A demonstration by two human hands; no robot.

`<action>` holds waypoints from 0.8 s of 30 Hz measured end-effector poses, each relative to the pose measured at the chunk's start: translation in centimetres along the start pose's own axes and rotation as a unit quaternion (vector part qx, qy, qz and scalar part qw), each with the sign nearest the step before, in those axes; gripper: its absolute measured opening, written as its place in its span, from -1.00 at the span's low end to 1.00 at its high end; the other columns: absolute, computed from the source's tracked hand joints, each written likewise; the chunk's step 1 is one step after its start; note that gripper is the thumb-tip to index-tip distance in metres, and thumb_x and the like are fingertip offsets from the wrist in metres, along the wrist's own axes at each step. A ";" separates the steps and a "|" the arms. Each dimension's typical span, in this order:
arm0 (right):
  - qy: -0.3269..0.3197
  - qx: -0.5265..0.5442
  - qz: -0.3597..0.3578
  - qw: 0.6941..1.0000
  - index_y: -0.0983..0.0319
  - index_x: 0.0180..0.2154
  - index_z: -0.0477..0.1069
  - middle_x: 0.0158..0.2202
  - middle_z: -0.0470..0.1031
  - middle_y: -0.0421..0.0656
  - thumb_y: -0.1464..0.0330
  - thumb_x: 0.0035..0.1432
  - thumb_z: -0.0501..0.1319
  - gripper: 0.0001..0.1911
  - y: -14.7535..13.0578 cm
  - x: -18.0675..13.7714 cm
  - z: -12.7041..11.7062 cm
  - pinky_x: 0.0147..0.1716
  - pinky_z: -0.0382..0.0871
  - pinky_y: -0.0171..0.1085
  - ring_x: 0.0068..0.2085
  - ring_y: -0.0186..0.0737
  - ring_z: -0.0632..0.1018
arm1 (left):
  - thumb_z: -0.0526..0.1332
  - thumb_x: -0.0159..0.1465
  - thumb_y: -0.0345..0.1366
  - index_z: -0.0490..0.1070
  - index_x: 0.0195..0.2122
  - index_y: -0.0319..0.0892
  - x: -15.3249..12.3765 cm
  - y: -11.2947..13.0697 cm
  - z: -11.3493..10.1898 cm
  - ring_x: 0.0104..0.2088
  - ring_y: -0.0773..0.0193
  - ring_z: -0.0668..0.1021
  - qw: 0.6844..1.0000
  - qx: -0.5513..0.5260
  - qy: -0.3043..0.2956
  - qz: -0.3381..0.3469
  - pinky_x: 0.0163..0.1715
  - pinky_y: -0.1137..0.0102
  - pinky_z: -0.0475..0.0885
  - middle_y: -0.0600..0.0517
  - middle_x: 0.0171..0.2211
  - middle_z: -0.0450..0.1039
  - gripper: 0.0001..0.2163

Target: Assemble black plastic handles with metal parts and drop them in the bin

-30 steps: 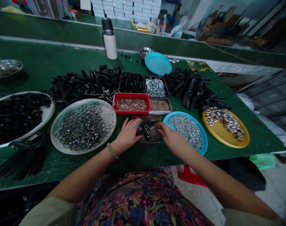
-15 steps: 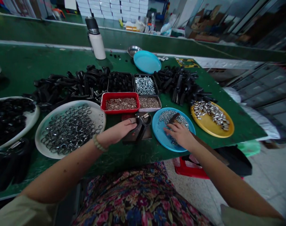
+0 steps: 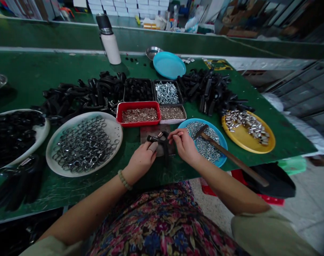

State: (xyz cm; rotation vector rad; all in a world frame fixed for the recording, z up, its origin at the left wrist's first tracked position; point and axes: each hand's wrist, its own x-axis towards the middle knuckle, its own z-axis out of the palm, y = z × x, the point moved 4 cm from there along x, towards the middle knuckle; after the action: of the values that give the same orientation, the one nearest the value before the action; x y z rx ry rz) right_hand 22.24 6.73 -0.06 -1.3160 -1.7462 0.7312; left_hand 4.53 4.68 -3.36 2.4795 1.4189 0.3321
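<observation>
My left hand [image 3: 142, 160] is closed on a black plastic part with a metal spring [image 3: 165, 145], held over a flat metal plate [image 3: 145, 133]. My right hand [image 3: 187, 145] is beside that part, thumb and fingertips pinched together at its right side. Whatever is in the pinch is too small to make out. To the right, a blue plate [image 3: 224, 142] holds many small metal nuts [image 3: 208, 151]. A hammer [image 3: 231, 161] lies across it, its wooden handle reaching past the table edge.
Left lies a white tray [image 3: 51, 161] of metal rings. A red tray [image 3: 119, 115] of small pins and a tray of screws [image 3: 166, 93] stand behind. At right is a yellow plate [image 3: 239, 142] of metal cylinders. Farther back is a bottle [image 3: 111, 49].
My right hand has left the nuts on the blue plate and come left to the black part. My left hand has shifted its hold, and the part has turned.
</observation>
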 end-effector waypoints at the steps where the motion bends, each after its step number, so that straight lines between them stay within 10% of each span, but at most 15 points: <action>1: -0.008 0.001 0.010 1.000 0.15 -0.21 0.17 -0.31 0.50 -0.14 0.26 0.33 -0.05 -0.87 -0.1 0.4 0.7 -0.30 0.45 -0.21 -0.38 -0.26 0.54 | 0.03 0.35 -0.28 0.29 0.11 -0.20 0.1 0.0 0.1 -0.16 0.13 0.46 1.000 0.003 0.000 0.001 -0.10 0.27 0.42 -0.11 -0.13 0.36 -0.67; 24: 0.001 -0.036 0.124 0.992 0.10 -0.26 0.11 -0.33 0.53 -0.13 0.21 0.29 -0.02 -0.88 1.1 1.4 2.7 -0.34 0.47 -0.19 -0.39 -0.18 0.59 | 0.02 0.35 -0.27 0.28 0.12 -0.19 0.4 -0.4 0.3 -0.13 0.13 0.46 1.000 -0.001 -0.016 0.008 -0.09 0.25 0.42 -0.12 -0.06 0.36 -0.67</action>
State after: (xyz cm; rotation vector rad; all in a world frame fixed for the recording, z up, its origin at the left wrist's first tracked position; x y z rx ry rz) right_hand 20.27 8.48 -1.98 -1.6014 -1.6365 0.8099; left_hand 4.46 5.16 -3.71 2.4854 1.3863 0.2963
